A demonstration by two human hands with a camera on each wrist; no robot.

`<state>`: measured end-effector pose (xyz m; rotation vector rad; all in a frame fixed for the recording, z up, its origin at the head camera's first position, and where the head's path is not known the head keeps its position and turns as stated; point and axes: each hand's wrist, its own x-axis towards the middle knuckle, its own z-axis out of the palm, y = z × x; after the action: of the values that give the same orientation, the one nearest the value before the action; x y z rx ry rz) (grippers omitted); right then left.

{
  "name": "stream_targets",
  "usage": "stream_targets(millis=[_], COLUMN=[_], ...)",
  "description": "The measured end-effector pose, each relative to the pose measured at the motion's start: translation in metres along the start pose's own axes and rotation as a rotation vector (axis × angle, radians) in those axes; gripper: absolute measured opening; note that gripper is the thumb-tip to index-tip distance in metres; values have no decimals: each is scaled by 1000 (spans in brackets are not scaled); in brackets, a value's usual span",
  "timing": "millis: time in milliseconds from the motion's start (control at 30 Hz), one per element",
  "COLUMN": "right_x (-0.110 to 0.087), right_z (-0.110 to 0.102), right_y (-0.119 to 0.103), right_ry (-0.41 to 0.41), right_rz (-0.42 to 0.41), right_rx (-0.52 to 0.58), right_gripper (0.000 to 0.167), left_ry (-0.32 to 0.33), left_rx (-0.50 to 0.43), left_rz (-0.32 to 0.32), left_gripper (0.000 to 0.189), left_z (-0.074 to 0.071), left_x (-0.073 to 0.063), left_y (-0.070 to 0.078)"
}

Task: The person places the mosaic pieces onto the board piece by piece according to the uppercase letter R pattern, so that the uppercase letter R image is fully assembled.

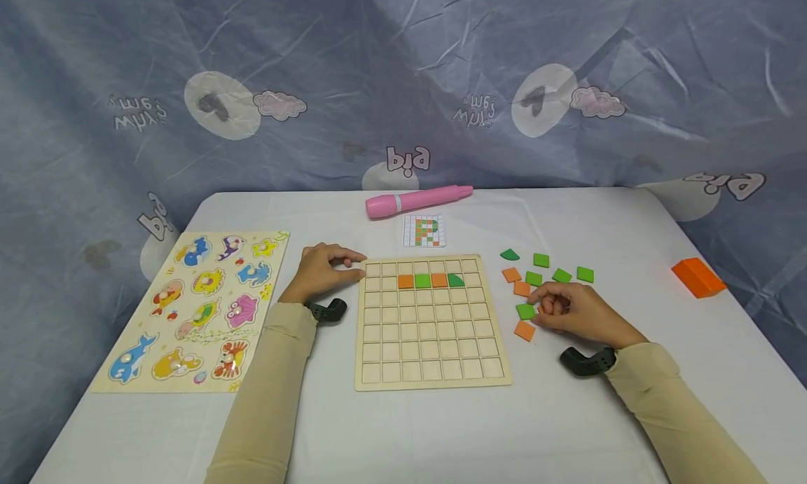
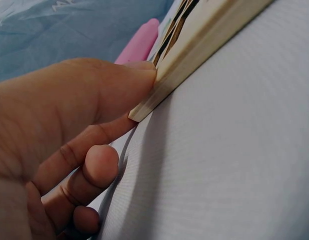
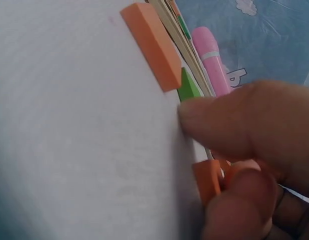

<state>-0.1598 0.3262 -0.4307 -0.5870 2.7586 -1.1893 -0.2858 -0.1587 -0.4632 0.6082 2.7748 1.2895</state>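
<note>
At the upper left corner of a wooden grid board (image 1: 433,384) my left hand (image 1: 323,272) pinches the edge between thumb and index finger; its other fingers curl below, as the left wrist view shows. Orange, green, orange and a dark green curved tile (image 1: 455,280) fill part of the second row. To the board's right, my right hand (image 1: 570,310) has thumb and index finger at the edges of a green square tile (image 1: 525,312). An orange tile (image 3: 206,180) shows beside its curled fingers. Another orange tile (image 1: 525,330) lies just nearer.
Several loose green and orange tiles and a curved green piece (image 1: 509,254) lie behind my right hand. A pattern card (image 1: 424,231) and pink pen-like stick (image 1: 419,200) are beyond the board. A sea-animal puzzle (image 1: 208,288) lies left, an orange block (image 1: 698,277) far right.
</note>
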Motion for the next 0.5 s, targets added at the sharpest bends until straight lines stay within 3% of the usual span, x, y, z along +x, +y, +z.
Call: stream_targets(millis=[500], right_x=[0], right_z=[-1], right_y=[-1], right_ry=[-13], right_rz=[48], right_rx=[24], right_gripper=[22], left_ry=[3], left_rx=[6], left_rz=[-4], left_gripper=[32], left_z=[0], left_x=[-1], left_y=[1])
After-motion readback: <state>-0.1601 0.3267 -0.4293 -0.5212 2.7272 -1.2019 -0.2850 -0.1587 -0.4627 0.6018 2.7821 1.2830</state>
